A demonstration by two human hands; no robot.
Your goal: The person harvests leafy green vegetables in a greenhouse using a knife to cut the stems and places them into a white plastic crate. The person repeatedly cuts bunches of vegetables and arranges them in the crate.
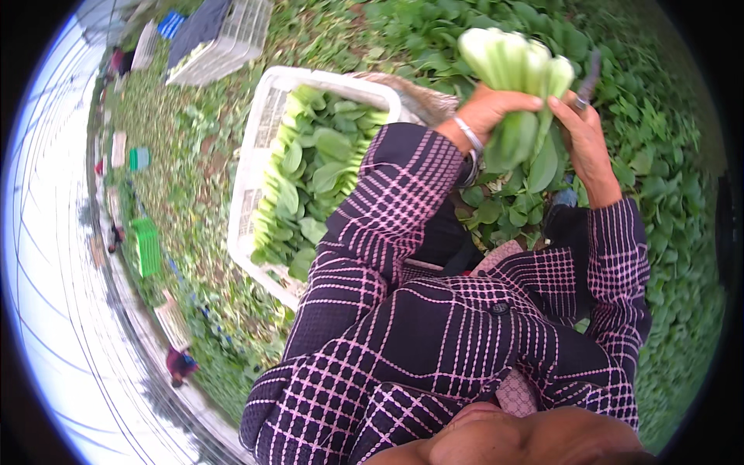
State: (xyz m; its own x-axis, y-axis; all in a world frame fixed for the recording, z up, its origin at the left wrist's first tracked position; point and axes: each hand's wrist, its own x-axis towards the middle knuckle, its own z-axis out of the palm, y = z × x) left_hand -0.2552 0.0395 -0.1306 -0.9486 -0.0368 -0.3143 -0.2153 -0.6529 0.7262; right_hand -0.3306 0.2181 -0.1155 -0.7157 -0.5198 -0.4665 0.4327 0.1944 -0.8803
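My left hand (pixel 487 111), with a silver bangle at the wrist, grips a bunch of bok choy (pixel 509 65). The pale stem ends point away from me and the green leaves hang towards my lap. My right hand (pixel 588 136) holds a knife (pixel 592 78), its dark blade pointing up and away. The right thumb presses against the stalk at the bunch's right side. To the left of my left arm stands a white plastic crate (pixel 239 218). Inside it, bok choy (pixel 325 157) is packed in rows, with pale stem ends along the sides and leaves towards the middle.
Growing leafy greens (pixel 674 279) spread along the right and far side. Cut leaves litter the ground (pixel 197 151) at left. Farther off are another white crate (pixel 232 52) with dark cloth over it, a green crate (pixel 145 247) and a person (pixel 181 366).
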